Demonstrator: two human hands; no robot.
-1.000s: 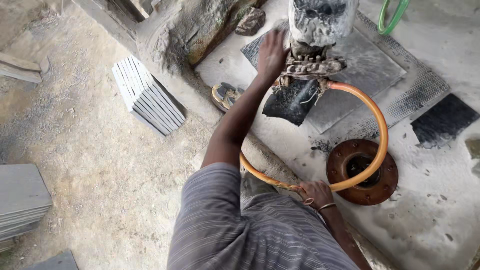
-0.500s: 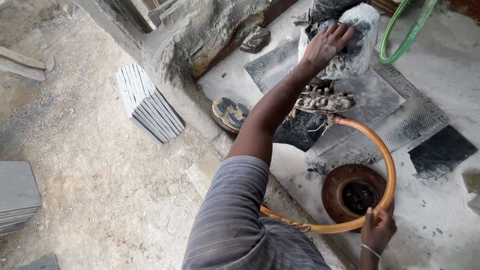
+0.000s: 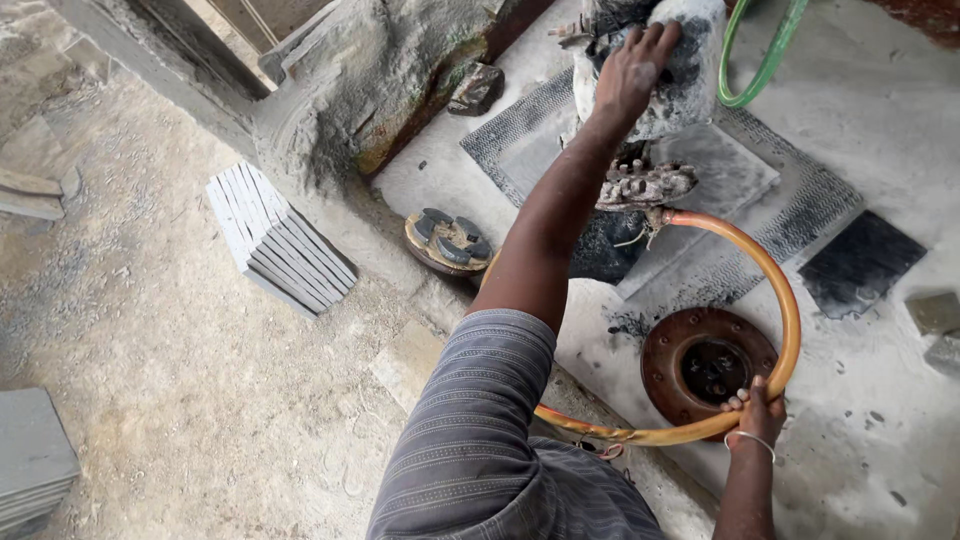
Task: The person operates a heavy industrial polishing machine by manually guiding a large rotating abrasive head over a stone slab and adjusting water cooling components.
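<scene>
My left hand (image 3: 640,62) reaches forward and grips the top of a machine (image 3: 695,95) wrapped in dusty white plastic. Below the wrap sits its grey metal fitting (image 3: 645,185), standing on a grey stone slab (image 3: 730,170). An orange hose (image 3: 782,290) runs from that fitting and curves round to the lower right. My right hand (image 3: 755,412), a thin bangle on its wrist, is closed on the hose just beside a rusty round flange (image 3: 665,352). My striped sleeve fills the bottom middle.
A stack of thin grey tiles (image 3: 275,240) leans at the left of the wet platform. A round grinding disc (image 3: 447,240) lies near its edge. A green hose (image 3: 765,60) loops at the top right, with a dark square tile (image 3: 860,262) further right. Grey slabs (image 3: 30,460) sit bottom left.
My left hand has climbed from the metal fitting to the plastic-wrapped top. My right hand has slid along the orange hose toward the rusty flange. The view has shifted.
</scene>
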